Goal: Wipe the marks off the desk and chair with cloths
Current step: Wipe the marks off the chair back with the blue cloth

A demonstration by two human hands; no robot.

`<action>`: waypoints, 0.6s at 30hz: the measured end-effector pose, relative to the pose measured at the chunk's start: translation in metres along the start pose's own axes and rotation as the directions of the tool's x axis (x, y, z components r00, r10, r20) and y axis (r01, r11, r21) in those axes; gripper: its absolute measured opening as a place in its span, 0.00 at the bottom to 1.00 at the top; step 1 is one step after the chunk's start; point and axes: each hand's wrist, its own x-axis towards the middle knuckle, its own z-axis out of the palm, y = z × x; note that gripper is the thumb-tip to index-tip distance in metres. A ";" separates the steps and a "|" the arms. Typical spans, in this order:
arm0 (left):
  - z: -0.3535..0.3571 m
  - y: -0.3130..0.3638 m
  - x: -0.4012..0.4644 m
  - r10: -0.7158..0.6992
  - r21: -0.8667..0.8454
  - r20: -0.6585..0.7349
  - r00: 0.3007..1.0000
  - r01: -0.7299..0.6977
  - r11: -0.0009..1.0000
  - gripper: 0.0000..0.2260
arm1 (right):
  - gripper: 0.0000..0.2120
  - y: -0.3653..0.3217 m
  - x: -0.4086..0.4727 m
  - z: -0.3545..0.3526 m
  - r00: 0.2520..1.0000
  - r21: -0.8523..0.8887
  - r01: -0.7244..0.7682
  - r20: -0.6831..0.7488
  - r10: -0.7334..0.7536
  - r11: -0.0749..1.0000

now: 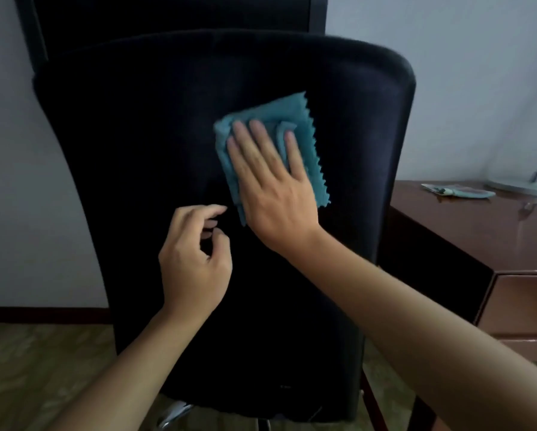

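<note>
The black fabric back of the chair fills the middle of the view. A folded teal cloth with zigzag edges lies flat against it, upper centre. My right hand presses on the cloth with fingers spread flat. My left hand hovers just below and to the left of the cloth, fingers loosely curled, holding nothing. The brown wooden desk stands to the right of the chair. No marks show on the dark fabric.
On the desk's far right lie a second light cloth and the round silver base of a lamp. A desk drawer front faces me. A dark tall panel stands behind the chair against a pale wall.
</note>
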 end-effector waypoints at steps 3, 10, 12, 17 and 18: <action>-0.001 -0.013 -0.032 -0.027 0.026 0.080 0.996 0.025 0.999 0.13 | 0.27 -0.025 -0.061 0.010 0.972 0.048 0.160 0.169 -0.166 0.986; 0.004 -0.047 -0.147 -0.308 0.086 0.307 0.900 0.296 0.951 0.14 | 0.31 -0.059 -0.242 0.018 0.808 0.187 0.334 0.448 -0.382 0.924; 0.006 -0.052 -0.184 -0.397 0.106 0.358 0.845 0.385 0.917 0.13 | 0.32 -0.060 -0.288 0.017 0.743 0.221 0.395 0.494 -0.451 0.892; 0.010 -0.057 -0.246 -0.535 0.174 0.496 0.684 0.526 0.833 0.11 | 0.33 -0.051 -0.366 0.011 0.593 0.319 0.432 0.605 -0.532 0.844; 0.012 -0.059 -0.250 -0.560 0.194 0.505 0.657 0.546 0.815 0.10 | 0.33 -0.047 -0.372 0.010 0.567 0.334 0.440 0.617 -0.546 0.834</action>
